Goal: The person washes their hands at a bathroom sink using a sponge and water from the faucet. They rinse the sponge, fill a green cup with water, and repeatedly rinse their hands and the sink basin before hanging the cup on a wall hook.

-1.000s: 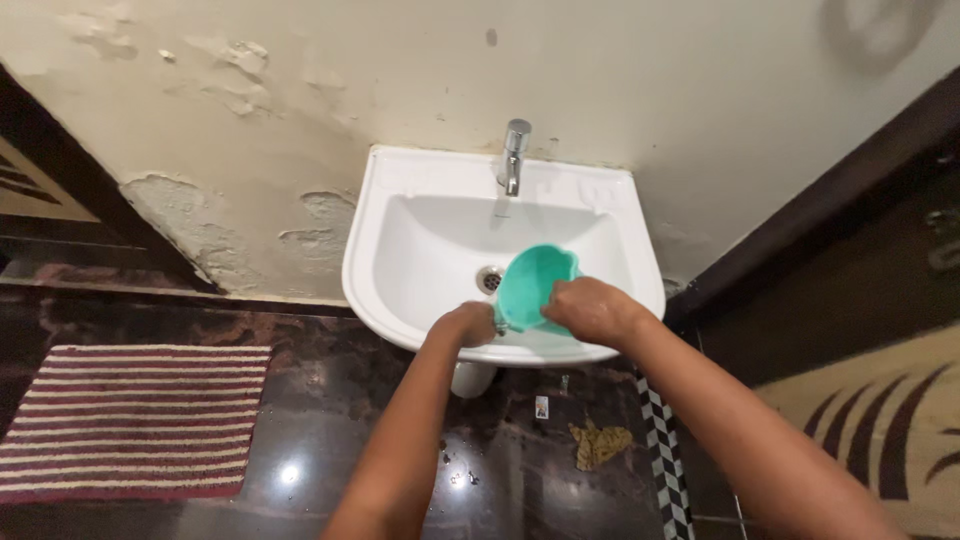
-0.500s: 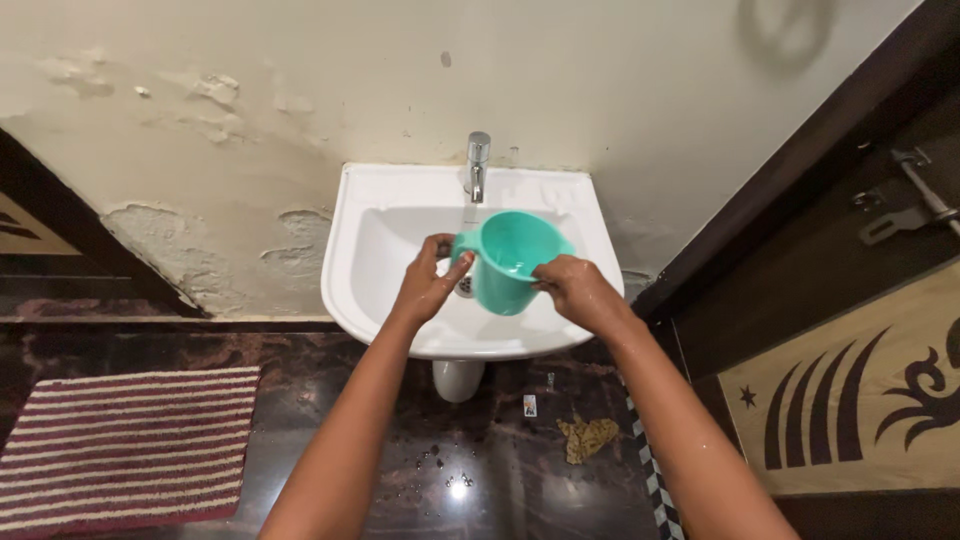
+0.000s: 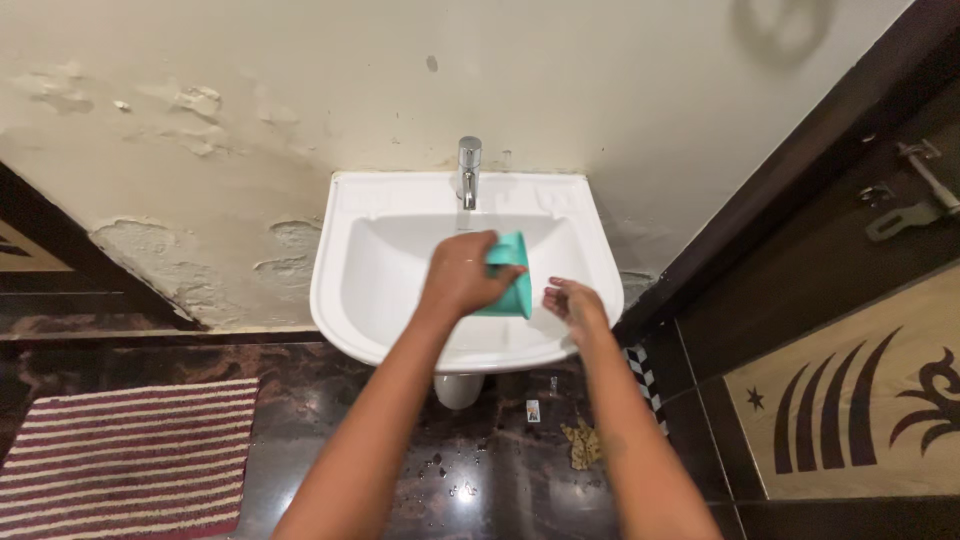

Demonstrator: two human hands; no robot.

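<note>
My left hand [image 3: 463, 275] grips a teal plastic mug [image 3: 512, 283] and holds it tilted over the bowl of a white wall-mounted sink [image 3: 345, 260]. Most of the mug is hidden behind that hand. My right hand [image 3: 571, 300] hovers just right of the mug with fingers apart, holding nothing, over the sink's front right rim. A chrome tap [image 3: 468, 166] stands at the back of the sink, directly beyond the mug.
The wall [image 3: 250, 130] behind has peeling paint. A striped red and white mat [image 3: 120, 450] lies on the dark wet floor at left. A dark wooden door [image 3: 860, 300] with a metal latch [image 3: 915, 205] stands at right. A yellowish scrap [image 3: 583, 442] lies under the sink.
My right hand has let go of the mug and drawn back to the right. My left hand has shifted from the handle side over the mug and tipped it.
</note>
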